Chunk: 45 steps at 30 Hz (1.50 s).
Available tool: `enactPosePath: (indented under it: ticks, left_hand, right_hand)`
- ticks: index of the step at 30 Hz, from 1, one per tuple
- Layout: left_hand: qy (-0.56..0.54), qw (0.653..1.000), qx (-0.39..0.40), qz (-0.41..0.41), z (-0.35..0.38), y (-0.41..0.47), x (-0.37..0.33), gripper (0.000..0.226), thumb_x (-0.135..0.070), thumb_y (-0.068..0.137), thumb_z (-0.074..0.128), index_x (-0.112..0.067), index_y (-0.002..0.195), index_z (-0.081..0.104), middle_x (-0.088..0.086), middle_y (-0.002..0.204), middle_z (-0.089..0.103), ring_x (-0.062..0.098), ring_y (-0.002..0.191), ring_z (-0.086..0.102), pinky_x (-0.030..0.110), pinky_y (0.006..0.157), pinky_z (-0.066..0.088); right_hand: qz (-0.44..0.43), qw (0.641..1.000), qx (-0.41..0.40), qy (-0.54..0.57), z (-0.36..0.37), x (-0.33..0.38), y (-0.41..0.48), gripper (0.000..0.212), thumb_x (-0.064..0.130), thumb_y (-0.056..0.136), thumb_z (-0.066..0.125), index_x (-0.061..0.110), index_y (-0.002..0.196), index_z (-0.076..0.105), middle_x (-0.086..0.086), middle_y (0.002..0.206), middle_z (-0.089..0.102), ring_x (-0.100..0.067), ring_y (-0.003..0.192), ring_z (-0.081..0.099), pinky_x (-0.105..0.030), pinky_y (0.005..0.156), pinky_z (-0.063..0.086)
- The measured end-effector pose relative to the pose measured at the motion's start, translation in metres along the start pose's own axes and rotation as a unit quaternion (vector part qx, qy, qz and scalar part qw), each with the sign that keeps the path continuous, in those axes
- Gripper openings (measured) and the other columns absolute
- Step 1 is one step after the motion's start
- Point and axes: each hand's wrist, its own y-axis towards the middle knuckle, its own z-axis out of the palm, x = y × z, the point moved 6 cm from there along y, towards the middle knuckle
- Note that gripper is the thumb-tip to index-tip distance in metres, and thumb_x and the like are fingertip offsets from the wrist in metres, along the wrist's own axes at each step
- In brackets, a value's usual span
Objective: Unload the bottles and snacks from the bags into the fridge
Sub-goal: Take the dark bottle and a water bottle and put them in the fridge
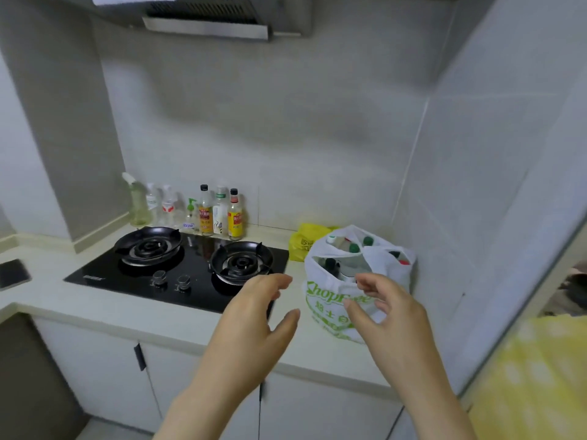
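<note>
A white plastic bag with green print (330, 300) stands on the counter at the right, against the tiled wall. Its mouth gapes and shows several bottles with green, white, black and red caps (354, 248). Behind it lies a yellow bag (305, 241). My right hand (390, 315) hovers in front of the white bag with fingers spread, touching or just short of it. My left hand (254, 325) reaches forward to the left of the bag, fingers apart and holding nothing. No fridge is in view.
A black two-burner gas hob (190, 265) sits left of the bags. Several condiment and spray bottles (206, 211) line the back wall. A dark flat object (12, 274) lies at the far left. Cabinet doors (111, 376) run below the counter (317, 350). Something yellow (533, 376) is at lower right.
</note>
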Motion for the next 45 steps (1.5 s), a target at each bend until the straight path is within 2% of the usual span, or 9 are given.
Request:
enactPosePath:
  ticks: [6,13,21,25,30,33,38,42,45]
  left_hand:
    - [-0.005,1.0,0.018,0.003,0.042,0.036,0.008,0.039,-0.028,0.085,0.063,-0.029,0.123,0.054,-0.021,0.117,0.053,-0.014,0.103,0.048,0.012,0.09,0.042]
    - [-0.014,0.998,0.056,0.011,0.081,0.088,0.04,0.039,-0.029,0.085,0.063,-0.031,0.123,0.054,-0.023,0.114,0.052,-0.016,0.102,0.048,0.0,0.085,0.036]
    - [-0.044,0.995,0.085,0.027,0.106,0.171,0.083,0.037,-0.027,0.086,0.062,-0.029,0.122,0.055,-0.023,0.113,0.051,-0.018,0.099,0.047,0.001,0.083,0.036]
    - [-0.055,0.991,0.117,0.033,0.124,0.197,0.102,0.038,-0.027,0.086,0.062,-0.029,0.123,0.055,-0.021,0.114,0.053,-0.011,0.102,0.051,0.01,0.089,0.04]
    - [-0.05,0.988,0.143,0.034,0.148,0.217,0.127,0.037,-0.027,0.086,0.062,-0.029,0.123,0.055,-0.02,0.112,0.053,-0.01,0.098,0.051,0.0,0.082,0.035]
    - [-0.056,0.985,0.161,0.029,0.163,0.224,0.132,0.037,-0.027,0.087,0.062,-0.029,0.123,0.056,-0.017,0.114,0.055,-0.007,0.1,0.052,0.005,0.085,0.038]
    - [-0.047,0.983,0.179,0.015,0.188,0.241,0.134,0.035,-0.024,0.087,0.061,-0.027,0.122,0.058,-0.014,0.116,0.058,-0.003,0.104,0.053,0.01,0.09,0.038]
    - [-0.036,0.982,0.183,0.002,0.207,0.255,0.132,0.032,-0.023,0.088,0.06,-0.027,0.12,0.058,-0.014,0.115,0.059,-0.003,0.099,0.052,0.003,0.083,0.035]
    - [-0.019,0.979,0.205,-0.007,0.228,0.266,0.126,0.024,-0.021,0.087,0.059,-0.025,0.11,0.063,-0.011,0.109,0.063,0.003,0.097,0.055,0.013,0.083,0.04]
  right_hand:
    - [0.025,1.0,-0.013,-0.001,-0.005,-0.04,0.033,0.032,0.02,0.08,0.073,0.025,0.11,0.064,0.013,0.11,0.065,-0.005,0.107,0.059,-0.033,0.097,0.048]
    - [0.047,0.998,-0.02,-0.03,0.014,-0.072,0.074,0.032,0.019,0.081,0.072,0.021,0.112,0.065,0.009,0.11,0.066,-0.006,0.105,0.06,-0.031,0.097,0.047]
    - [0.077,0.994,-0.039,-0.073,0.048,-0.088,0.138,0.031,0.017,0.081,0.071,0.021,0.112,0.066,0.007,0.109,0.066,-0.008,0.102,0.061,-0.029,0.096,0.047]
    - [0.104,0.991,-0.037,-0.08,0.065,-0.101,0.157,0.03,0.017,0.084,0.07,0.022,0.113,0.065,0.008,0.107,0.066,-0.006,0.099,0.061,-0.025,0.092,0.047]
    - [0.145,0.984,-0.027,-0.099,0.082,-0.127,0.169,0.023,0.019,0.086,0.068,0.026,0.107,0.065,0.008,0.103,0.066,-0.008,0.099,0.061,-0.027,0.09,0.048]
    - [0.161,0.981,-0.019,-0.11,0.085,-0.141,0.177,0.02,0.019,0.087,0.067,0.026,0.106,0.065,0.009,0.102,0.065,-0.007,0.097,0.059,-0.02,0.085,0.044]
    - [0.174,0.978,0.001,-0.116,0.09,-0.163,0.2,0.019,0.02,0.089,0.064,0.02,0.108,0.065,0.007,0.101,0.064,-0.011,0.099,0.059,-0.027,0.088,0.046]
    - [0.176,0.98,0.017,-0.092,0.089,-0.183,0.224,0.025,0.017,0.09,0.062,0.021,0.114,0.062,0.01,0.108,0.062,-0.005,0.1,0.056,-0.01,0.081,0.039]
    - [0.181,0.981,0.02,-0.066,0.089,-0.202,0.241,0.027,0.013,0.089,0.062,0.02,0.116,0.062,0.008,0.111,0.063,-0.004,0.105,0.058,-0.003,0.076,0.041]
